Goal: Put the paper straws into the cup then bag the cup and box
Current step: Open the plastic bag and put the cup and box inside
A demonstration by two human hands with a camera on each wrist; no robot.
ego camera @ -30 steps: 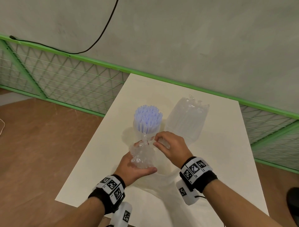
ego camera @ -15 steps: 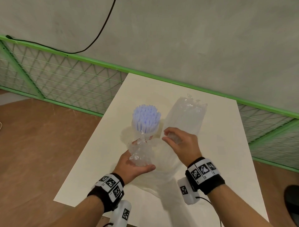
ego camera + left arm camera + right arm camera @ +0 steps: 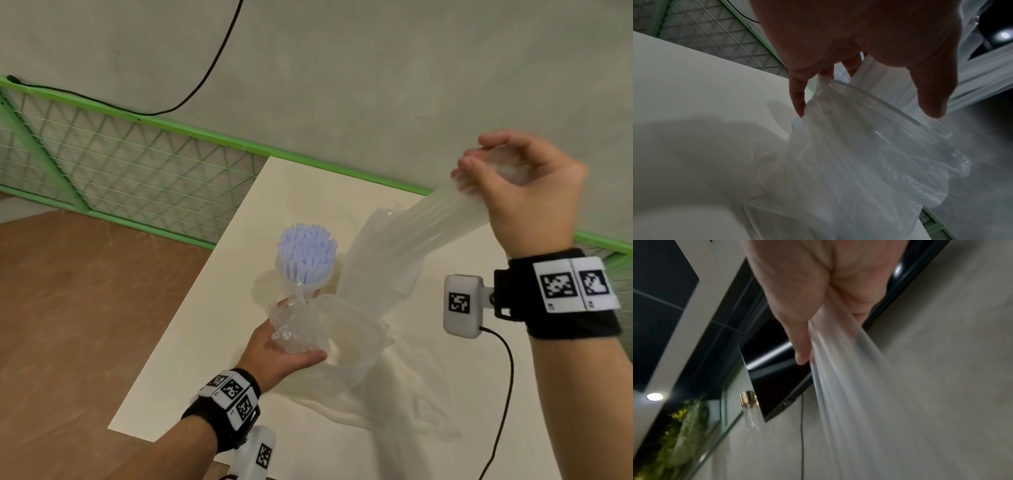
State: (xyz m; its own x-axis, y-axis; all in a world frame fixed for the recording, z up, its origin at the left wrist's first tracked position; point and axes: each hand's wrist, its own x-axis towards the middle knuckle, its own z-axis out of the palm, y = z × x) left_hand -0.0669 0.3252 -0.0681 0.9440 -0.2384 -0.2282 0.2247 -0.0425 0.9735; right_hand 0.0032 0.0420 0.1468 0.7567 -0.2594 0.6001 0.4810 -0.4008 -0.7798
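A clear cup [image 3: 310,286] packed with pale purple paper straws [image 3: 306,251] stands upright on the white table [image 3: 205,342]. Right of it lies a clear plastic box [image 3: 368,246], partly veiled by the translucent bag [image 3: 442,228]. My left hand [image 3: 298,329] grips a crumpled bunch of the bag just in front of the cup; in the left wrist view its fingers [image 3: 797,100] curl into the film [image 3: 859,162]. High at the right, my right hand [image 3: 479,159] pinches the bag's other edge and holds it stretched taut. The right wrist view shows that hand [image 3: 818,331] with blurred film [image 3: 849,386] hanging from it.
A green mesh fence [image 3: 120,164] runs behind the table against a grey wall with a black cable [image 3: 205,78]. Wooden floor [image 3: 85,308] lies to the left. A wrist camera cord [image 3: 507,377] dangles over the table's right part.
My right hand has risen from table level up and to the right, pulling the bag's edge with it and stretching the film. My left hand has kept its place and its hold.
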